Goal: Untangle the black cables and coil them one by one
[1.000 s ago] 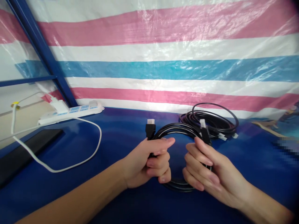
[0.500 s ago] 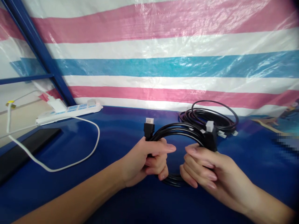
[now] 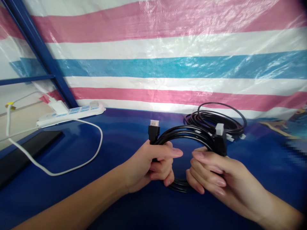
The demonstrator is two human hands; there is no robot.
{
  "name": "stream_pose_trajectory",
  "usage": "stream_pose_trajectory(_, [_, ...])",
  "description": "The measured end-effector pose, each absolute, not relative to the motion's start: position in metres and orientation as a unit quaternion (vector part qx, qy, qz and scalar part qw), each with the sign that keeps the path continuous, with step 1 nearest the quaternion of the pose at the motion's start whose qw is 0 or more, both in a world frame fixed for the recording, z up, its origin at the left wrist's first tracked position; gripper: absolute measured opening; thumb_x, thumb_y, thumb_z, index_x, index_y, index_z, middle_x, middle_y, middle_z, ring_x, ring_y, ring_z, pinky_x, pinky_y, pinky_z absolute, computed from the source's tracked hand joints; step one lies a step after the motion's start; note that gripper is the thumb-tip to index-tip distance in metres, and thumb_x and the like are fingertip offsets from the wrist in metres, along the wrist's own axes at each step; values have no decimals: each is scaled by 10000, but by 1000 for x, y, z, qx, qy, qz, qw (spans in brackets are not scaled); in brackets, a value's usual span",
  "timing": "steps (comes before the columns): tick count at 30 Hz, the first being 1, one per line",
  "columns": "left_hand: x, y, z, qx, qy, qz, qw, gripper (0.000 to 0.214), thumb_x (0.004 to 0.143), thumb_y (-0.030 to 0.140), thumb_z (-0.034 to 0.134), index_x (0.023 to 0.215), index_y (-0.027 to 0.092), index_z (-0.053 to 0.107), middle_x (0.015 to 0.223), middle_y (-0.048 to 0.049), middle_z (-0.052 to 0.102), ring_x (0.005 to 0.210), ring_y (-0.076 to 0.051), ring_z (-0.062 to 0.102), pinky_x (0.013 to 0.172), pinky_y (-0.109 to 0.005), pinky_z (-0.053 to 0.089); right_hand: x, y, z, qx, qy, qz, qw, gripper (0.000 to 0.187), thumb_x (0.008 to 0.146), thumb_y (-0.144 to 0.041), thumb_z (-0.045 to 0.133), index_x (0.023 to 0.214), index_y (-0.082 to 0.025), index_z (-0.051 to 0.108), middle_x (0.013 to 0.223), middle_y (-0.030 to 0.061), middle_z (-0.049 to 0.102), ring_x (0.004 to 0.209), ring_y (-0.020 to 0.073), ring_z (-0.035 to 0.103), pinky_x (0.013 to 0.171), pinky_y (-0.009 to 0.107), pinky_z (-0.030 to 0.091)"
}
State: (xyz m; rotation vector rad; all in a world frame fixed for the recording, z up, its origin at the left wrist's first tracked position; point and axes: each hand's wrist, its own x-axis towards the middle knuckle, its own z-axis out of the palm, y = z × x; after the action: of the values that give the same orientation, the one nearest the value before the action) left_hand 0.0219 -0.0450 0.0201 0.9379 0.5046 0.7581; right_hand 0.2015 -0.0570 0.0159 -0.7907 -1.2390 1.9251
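A black HDMI cable (image 3: 185, 131), wound into a round coil, is held upright between both hands. My left hand (image 3: 161, 161) is closed around the coil's left side, and one HDMI plug (image 3: 153, 131) with a clear cap points up above the thumb. My right hand (image 3: 213, 172) grips the right side, with the other plug (image 3: 220, 142), its tip capped in white, sticking up there. Both thumbs lie toward the coil's middle, tips apart. The lower part of the coil shows beneath the fingers.
Behind my right hand lie more coiled black cables (image 3: 216, 119) with white caps. At left are a white power strip (image 3: 72, 113), a looped white cord (image 3: 102, 140) and a flat black object (image 3: 31, 153). A striped plastic sheet (image 3: 155, 68) hangs behind the blue table (image 3: 115, 195).
Both hands still hold the coil. My right hand and its plug have shifted slightly to the right, widening the coil a little; the left hand has barely moved.
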Motion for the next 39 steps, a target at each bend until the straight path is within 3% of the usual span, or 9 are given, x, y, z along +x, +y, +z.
stream_pose_trajectory(30, [22, -45, 21, 447, 239, 353, 787, 380, 788, 195, 570, 510, 185, 310, 346, 100, 234, 307, -35, 256, 496, -218, 405, 202, -57, 15, -318, -480, 736, 356, 512, 823, -394, 554, 412, -209, 310, 353, -51, 248, 409, 105, 310, 576, 294, 397])
stream_pose_trajectory(34, [25, -43, 18, 483, 313, 401, 713, 439, 787, 260, 600, 447, 182, 334, 345, 81, 267, 336, -57, 343, 540, -246, 440, 199, -57, 18, -328, -485, 721, 371, 527, 807, -403, 583, 404, -207, 307, 362, -51, 233, 407, 101, 288, 577, 292, 406])
stream_pose_trajectory(39, [28, -37, 15, 498, 408, 470, 604, 419, 753, 330, 669, 473, 157, 410, 435, 46, 429, 445, -72, 477, 540, -217, 413, 192, -59, 19, -387, -417, 702, 428, 572, 781, -384, 617, 394, -209, 234, 364, -57, 176, 386, 86, 205, 529, 281, 408])
